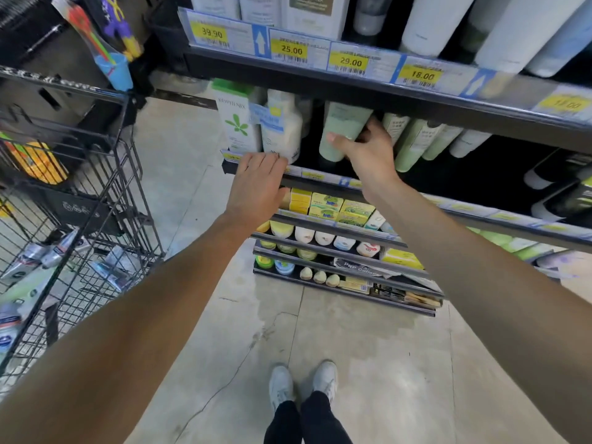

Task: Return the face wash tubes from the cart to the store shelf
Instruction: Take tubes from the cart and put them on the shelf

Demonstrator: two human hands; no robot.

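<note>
Shelving a pale green face wash tube while more wait in the cart.

The wire cart stands at the left, close to the store shelf, likely so each reach stays short; several tubes lie loose in its basket, so the job looks far from done. The left hand rests flat with straight fingers on the shelf's front lip beside a white bottle, holding nothing, seemingly to steady the person. The right hand curls round the green tube, thumb across its front, setting it upright in the gap left of matching green tubes.
</note>
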